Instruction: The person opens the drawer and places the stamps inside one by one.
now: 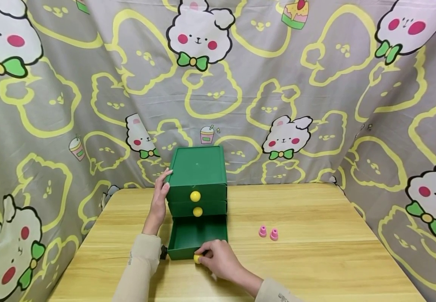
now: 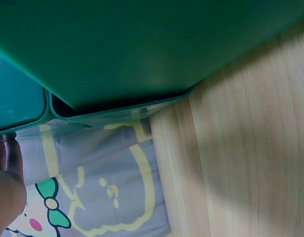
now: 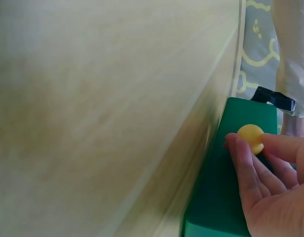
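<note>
Head view looks down at the table (image 1: 316,251); wrist views sit close against the green drawer cabinet (image 1: 197,176).

The drawer unit (image 1: 197,184) stands on the table (image 1: 316,251), toward its rear edge, left of centre. Its bottom drawer (image 1: 197,237) is pulled out forward, in front of the two upper drawers. The left hand (image 1: 161,197) rests against the unit's left side. The right hand (image 1: 219,260) pinches the knob (image 1: 197,259) at the drawer's front. Two small caps (image 1: 268,232) stand side by side to the right of the drawer, apart from it.
</note>
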The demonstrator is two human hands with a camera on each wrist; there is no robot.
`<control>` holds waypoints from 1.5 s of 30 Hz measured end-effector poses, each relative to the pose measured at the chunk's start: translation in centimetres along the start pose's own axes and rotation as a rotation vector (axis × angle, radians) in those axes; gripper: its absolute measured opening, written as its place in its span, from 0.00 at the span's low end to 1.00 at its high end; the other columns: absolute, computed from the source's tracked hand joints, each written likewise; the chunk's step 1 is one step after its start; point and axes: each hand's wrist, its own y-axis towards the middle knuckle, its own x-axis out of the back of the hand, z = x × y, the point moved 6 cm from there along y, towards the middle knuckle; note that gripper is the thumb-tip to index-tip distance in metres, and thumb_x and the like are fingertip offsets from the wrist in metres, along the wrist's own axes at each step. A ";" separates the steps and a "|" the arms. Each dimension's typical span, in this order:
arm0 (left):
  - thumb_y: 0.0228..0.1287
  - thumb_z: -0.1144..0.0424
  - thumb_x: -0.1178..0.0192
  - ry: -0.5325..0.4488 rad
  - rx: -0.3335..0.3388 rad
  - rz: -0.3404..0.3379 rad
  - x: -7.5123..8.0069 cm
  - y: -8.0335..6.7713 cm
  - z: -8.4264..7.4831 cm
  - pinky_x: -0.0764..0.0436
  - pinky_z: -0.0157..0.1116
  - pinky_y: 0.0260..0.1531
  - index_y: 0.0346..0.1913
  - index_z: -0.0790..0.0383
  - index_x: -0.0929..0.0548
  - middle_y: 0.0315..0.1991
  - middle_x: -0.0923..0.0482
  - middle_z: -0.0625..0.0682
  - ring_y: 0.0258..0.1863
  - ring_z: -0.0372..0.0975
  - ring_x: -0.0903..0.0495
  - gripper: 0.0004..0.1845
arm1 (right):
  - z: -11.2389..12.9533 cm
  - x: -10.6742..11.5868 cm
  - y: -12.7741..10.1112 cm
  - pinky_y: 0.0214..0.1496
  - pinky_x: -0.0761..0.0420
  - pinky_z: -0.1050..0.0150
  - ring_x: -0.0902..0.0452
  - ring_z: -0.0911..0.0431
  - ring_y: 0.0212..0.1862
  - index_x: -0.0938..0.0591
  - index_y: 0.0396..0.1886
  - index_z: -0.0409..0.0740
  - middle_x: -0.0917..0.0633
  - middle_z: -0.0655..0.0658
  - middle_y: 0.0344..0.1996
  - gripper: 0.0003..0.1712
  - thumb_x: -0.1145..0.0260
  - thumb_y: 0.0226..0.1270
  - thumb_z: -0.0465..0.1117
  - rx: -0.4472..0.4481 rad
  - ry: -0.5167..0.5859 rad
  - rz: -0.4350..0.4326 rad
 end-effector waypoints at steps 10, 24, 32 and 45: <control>0.81 0.56 0.58 -0.003 -0.017 -0.004 0.1 0.1 0.2 0.60 0.67 0.75 0.77 0.55 0.35 0.83 0.51 0.50 0.83 0.51 0.55 0.26 | -0.1 0.0 -0.1 0.52 0.27 0.64 0.19 0.71 0.29 0.07 0.39 0.52 0.09 0.58 0.32 0.07 0.24 0.63 0.37 0.005 0.000 -0.004; 0.80 0.62 0.61 -0.007 0.013 0.017 -0.3 -0.4 -2.0 0.60 0.66 0.76 0.79 0.63 0.39 0.84 0.54 0.57 0.83 0.54 0.58 0.28 | 0.1 0.0 -0.2 0.49 0.25 0.66 0.19 0.72 0.28 0.07 0.39 0.51 0.10 0.57 0.31 0.07 0.25 0.64 0.36 0.019 0.000 -0.001; 0.81 0.60 0.60 0.000 0.010 0.009 -0.4 -0.5 -2.1 0.61 0.69 0.74 0.78 0.62 0.38 0.84 0.54 0.55 0.83 0.55 0.58 0.27 | 0.2 0.0 -0.3 0.33 0.22 0.72 0.20 0.71 0.27 0.07 0.40 0.47 0.09 0.54 0.31 0.07 0.27 0.66 0.34 0.015 0.033 0.015; 0.82 0.57 0.60 0.010 -0.017 -0.004 0.1 -0.1 0.3 0.58 0.67 0.75 0.78 0.55 0.36 0.83 0.51 0.49 0.82 0.50 0.55 0.26 | 0.0 0.0 -0.3 0.31 0.20 0.71 0.19 0.69 0.26 0.08 0.42 0.47 0.09 0.53 0.30 0.08 0.28 0.67 0.35 0.017 0.055 0.042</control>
